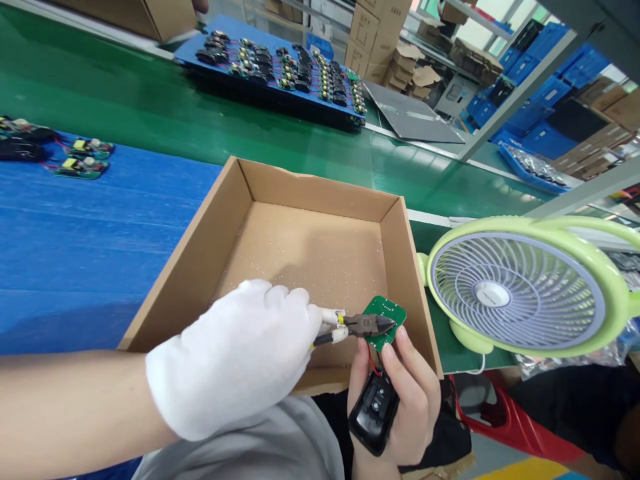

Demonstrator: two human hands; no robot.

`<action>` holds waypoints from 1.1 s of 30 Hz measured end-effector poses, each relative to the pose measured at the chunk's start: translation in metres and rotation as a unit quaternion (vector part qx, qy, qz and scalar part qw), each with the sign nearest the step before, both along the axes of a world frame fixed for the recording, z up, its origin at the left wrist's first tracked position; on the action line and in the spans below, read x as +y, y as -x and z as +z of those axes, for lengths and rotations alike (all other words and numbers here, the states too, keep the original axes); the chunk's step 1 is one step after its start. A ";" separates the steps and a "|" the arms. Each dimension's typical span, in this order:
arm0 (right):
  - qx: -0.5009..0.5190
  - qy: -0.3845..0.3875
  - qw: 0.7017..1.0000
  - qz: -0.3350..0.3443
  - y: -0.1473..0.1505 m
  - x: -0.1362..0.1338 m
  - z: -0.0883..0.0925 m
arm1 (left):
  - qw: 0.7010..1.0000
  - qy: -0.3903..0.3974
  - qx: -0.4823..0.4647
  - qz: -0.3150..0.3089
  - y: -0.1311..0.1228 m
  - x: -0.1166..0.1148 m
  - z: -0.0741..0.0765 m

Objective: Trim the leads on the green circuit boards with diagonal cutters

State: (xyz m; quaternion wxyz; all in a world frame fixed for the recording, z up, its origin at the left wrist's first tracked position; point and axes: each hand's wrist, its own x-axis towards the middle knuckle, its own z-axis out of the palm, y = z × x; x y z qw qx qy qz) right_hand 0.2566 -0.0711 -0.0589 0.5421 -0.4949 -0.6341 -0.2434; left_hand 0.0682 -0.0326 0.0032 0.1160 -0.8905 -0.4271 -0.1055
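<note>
My left hand, in a white glove, is closed round the taped handles of diagonal cutters. Their dark jaws lie against the face of a small green circuit board; whether the tips are apart is too small to tell. In my bare right hand I grip the board's lower edge between fingers and thumb. A black plastic housing rests in the same palm, joined to the board by thin red and black wires. Both hands are over the near right part of an open cardboard box.
Tiny clippings dot the box floor. A lime-green fan stands close to its right side. Blue sheeting lies to the left, with wired boards on it. Across the green bench, a blue tray holds several rows of boards and housings.
</note>
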 end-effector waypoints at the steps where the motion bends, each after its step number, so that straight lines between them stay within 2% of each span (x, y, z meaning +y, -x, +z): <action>1: 0.002 0.005 1.000 -0.001 0.000 -0.001 0.000 | 1.000 -0.005 -0.004 -0.001 0.000 0.000 0.000; 6: 0.020 0.037 0.999 0.016 -0.001 -0.003 0.000 | 0.999 -0.029 -0.022 0.006 -0.004 0.000 0.000; 16: 0.071 0.050 0.995 0.052 -0.001 -0.005 0.000 | 0.998 -0.032 -0.046 0.024 -0.005 0.001 -0.001; 25: 0.056 0.059 0.996 0.036 -0.007 -0.007 -0.009 | 0.998 -0.040 -0.045 0.011 -0.005 0.000 0.002; 30: 0.005 0.051 0.996 0.068 -0.020 -0.005 -0.010 | 0.998 -0.051 -0.037 -0.002 -0.002 0.001 0.002; 33: 0.014 0.067 0.995 0.069 -0.021 -0.007 -0.007 | 0.999 -0.043 -0.032 -0.003 -0.001 0.000 0.002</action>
